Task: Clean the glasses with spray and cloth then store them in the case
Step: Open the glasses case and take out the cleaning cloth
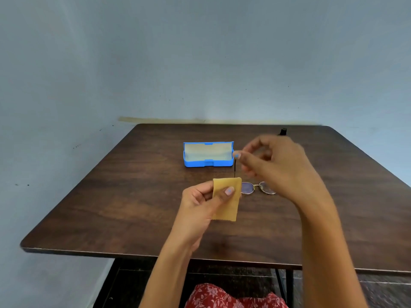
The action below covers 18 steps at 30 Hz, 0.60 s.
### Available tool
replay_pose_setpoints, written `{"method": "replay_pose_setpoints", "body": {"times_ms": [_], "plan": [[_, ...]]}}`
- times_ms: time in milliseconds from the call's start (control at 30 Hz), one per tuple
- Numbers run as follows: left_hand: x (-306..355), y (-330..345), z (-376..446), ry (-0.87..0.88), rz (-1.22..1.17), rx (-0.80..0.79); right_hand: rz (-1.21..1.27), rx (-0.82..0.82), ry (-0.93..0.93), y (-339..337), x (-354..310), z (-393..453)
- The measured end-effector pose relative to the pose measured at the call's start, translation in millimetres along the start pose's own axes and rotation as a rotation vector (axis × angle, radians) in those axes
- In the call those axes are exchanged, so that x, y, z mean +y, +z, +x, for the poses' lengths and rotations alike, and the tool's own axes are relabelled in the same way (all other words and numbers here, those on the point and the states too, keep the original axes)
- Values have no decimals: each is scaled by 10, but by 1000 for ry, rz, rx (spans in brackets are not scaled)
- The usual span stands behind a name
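Observation:
My left hand [201, 197] pinches a yellow cloth [226, 200] between thumb and fingers, just above the table. Gold-rimmed glasses [258, 188] lie on the table right of the cloth. One dark temple points away towards the case; the other is hidden by my right hand. That right hand [273, 165] hovers over the glasses, blurred, with fingers loosely curled and nothing seen in them. Its fingertips are near the tip of the dark temple. A blue case [208, 162] stands open at the table's middle. The black top of the spray bottle [283, 131] shows behind my right hand.
The dark wooden table [124, 196] stands against a pale blue wall, with its near edge in front of my lap. Black table legs [289, 285] show below. Bare tabletop lies left of the case and the cloth.

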<state>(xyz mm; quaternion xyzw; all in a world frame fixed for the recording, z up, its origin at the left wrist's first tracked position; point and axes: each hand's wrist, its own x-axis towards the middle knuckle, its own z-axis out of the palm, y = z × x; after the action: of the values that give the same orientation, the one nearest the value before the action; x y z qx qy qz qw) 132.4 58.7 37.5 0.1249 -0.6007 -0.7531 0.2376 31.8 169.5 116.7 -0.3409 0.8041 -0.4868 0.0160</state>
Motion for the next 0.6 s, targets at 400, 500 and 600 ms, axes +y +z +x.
{"method": "replay_pose_setpoints", "body": {"times_ms": [400, 500, 600], "plan": [[-63, -19, 59, 25, 91, 117, 385, -238, 221, 305, 344, -11], [-75, -26, 86, 46, 127, 174, 433, -227, 216, 342, 375, 0], [-85, -40, 97, 82, 154, 197, 462, -192, 203, 380, 400, 3]]}}
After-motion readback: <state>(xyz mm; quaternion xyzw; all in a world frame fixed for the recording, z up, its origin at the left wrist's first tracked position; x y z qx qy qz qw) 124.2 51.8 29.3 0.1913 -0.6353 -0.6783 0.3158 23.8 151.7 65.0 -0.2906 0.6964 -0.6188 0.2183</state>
